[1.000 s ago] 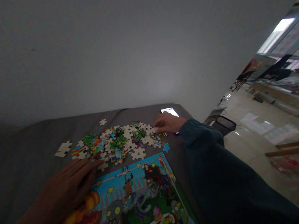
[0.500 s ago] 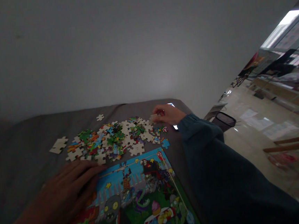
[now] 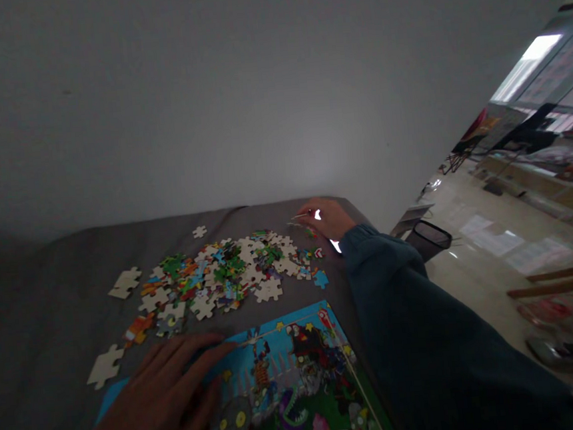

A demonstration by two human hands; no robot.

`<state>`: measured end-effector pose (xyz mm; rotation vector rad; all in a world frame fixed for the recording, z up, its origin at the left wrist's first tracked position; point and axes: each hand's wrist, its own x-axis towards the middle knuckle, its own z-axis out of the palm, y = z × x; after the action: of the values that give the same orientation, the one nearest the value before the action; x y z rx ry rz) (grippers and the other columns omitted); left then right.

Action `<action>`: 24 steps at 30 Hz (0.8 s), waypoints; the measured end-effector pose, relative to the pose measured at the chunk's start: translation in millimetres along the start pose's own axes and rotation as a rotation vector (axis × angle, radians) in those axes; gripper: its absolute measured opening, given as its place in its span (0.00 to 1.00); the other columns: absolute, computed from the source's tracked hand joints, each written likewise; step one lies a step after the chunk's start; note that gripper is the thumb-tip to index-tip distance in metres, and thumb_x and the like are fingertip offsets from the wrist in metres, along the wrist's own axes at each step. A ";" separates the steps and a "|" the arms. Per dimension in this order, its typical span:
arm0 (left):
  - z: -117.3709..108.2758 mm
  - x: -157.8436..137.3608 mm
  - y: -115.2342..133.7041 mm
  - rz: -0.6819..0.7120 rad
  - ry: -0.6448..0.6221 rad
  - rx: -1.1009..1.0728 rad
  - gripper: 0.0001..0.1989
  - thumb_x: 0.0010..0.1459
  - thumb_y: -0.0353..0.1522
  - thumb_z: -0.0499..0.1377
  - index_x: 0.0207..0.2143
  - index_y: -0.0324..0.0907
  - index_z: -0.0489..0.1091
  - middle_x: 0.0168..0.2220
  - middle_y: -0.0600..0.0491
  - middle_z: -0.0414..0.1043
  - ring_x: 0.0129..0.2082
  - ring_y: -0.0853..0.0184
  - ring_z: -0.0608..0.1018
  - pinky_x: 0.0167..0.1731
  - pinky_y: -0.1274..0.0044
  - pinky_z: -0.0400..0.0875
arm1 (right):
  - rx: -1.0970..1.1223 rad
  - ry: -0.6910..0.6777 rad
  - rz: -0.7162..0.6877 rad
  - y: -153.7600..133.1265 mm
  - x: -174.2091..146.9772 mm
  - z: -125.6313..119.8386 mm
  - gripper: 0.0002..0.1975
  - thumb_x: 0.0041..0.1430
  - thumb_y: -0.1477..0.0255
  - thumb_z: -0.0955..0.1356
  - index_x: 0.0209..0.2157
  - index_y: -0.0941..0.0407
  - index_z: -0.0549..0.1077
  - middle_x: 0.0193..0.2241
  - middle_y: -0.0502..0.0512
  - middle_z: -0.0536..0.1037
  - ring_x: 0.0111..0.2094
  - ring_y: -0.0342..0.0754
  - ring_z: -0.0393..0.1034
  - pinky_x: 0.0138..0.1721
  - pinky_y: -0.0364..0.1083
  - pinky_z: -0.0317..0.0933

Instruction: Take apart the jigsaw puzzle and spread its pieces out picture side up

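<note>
A colourful cartoon puzzle board (image 3: 280,369) lies at the front, tilted in my view. My left hand (image 3: 166,393) rests on its left part, fingers stretched out and slightly apart. Beyond the board spreads a heap of jigsaw pieces (image 3: 231,267), some picture side up, some showing pale backs. My right hand (image 3: 336,221), in a dark sleeve, is past the heap's right end with thumb and fingers pinching a puzzle piece (image 3: 297,218), seen nearly edge-on. A blue piece (image 3: 321,279) lies apart near the board's top right corner.
Loose pale pieces lie left of the heap (image 3: 125,282), by the board's left edge (image 3: 105,367) and behind the heap (image 3: 199,232). A bright lit object (image 3: 336,245) is mostly hidden under my right hand. A pale wall (image 3: 256,97) rises behind the grey cloth surface (image 3: 49,316).
My view has shifted slightly, and the left hand appears lower on the board, uncovering pieces at its left. The piece in my right hand has turned from face-on to nearly edge-on.
</note>
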<state>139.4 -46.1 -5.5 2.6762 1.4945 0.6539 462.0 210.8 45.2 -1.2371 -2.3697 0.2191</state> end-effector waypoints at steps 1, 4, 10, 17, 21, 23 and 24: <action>0.2 -0.3 0.9 0.010 0.002 -0.005 0.16 0.67 0.36 0.52 0.54 0.54 0.72 0.52 0.54 0.77 0.48 0.61 0.78 0.49 0.70 0.72 | -0.015 0.070 0.001 1.7 -0.1 0.0 0.10 0.69 0.69 0.67 0.45 0.53 0.81 0.41 0.55 0.81 0.42 0.49 0.73 0.46 0.48 0.65; 1.0 -0.7 2.8 -0.005 0.022 -0.016 0.17 0.67 0.35 0.51 0.53 0.54 0.73 0.52 0.54 0.77 0.49 0.60 0.78 0.50 0.69 0.72 | -0.120 0.125 0.004 6.2 -0.8 3.3 0.15 0.71 0.71 0.63 0.50 0.52 0.81 0.46 0.59 0.80 0.48 0.53 0.71 0.52 0.52 0.63; 1.5 -0.3 -1.2 0.002 0.022 -0.024 0.16 0.68 0.35 0.51 0.52 0.55 0.74 0.50 0.54 0.78 0.47 0.62 0.79 0.49 0.71 0.74 | -0.221 -0.098 -0.085 0.5 -0.3 8.7 0.14 0.68 0.68 0.68 0.52 0.53 0.80 0.52 0.61 0.78 0.54 0.57 0.68 0.58 0.56 0.58; 2.6 -1.5 -12.7 0.021 0.022 -0.019 0.16 0.69 0.38 0.51 0.52 0.57 0.75 0.50 0.56 0.78 0.48 0.62 0.79 0.50 0.73 0.73 | -0.180 -0.201 -0.095 -20.7 -3.8 22.1 0.17 0.63 0.57 0.72 0.50 0.48 0.81 0.56 0.58 0.74 0.58 0.61 0.60 0.57 0.60 0.58; 2.4 -1.5 -16.7 0.063 0.012 0.003 0.16 0.68 0.36 0.52 0.53 0.59 0.74 0.51 0.57 0.78 0.47 0.63 0.79 0.48 0.74 0.75 | -0.132 -0.208 -0.082 -23.8 -4.5 24.8 0.13 0.60 0.62 0.75 0.46 0.50 0.82 0.55 0.58 0.75 0.56 0.59 0.61 0.56 0.58 0.57; 2.4 -1.9 -19.3 0.069 -0.003 -0.001 0.17 0.67 0.36 0.53 0.55 0.60 0.73 0.52 0.58 0.78 0.48 0.63 0.80 0.48 0.74 0.75 | -0.095 -0.181 -0.096 -23.7 -2.7 21.6 0.08 0.61 0.66 0.74 0.42 0.52 0.81 0.50 0.57 0.77 0.53 0.56 0.64 0.55 0.55 0.58; 2.4 -2.3 -20.8 0.067 -0.012 -0.003 0.18 0.66 0.36 0.54 0.55 0.61 0.73 0.53 0.58 0.78 0.48 0.63 0.80 0.48 0.74 0.75 | -0.079 -0.167 -0.096 -23.2 -1.6 19.2 0.06 0.63 0.68 0.73 0.41 0.52 0.80 0.47 0.56 0.78 0.50 0.54 0.66 0.54 0.54 0.59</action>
<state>122.3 -36.2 -12.8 2.7340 1.4054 0.6409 436.8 197.3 35.7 -1.1777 -2.5973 0.2074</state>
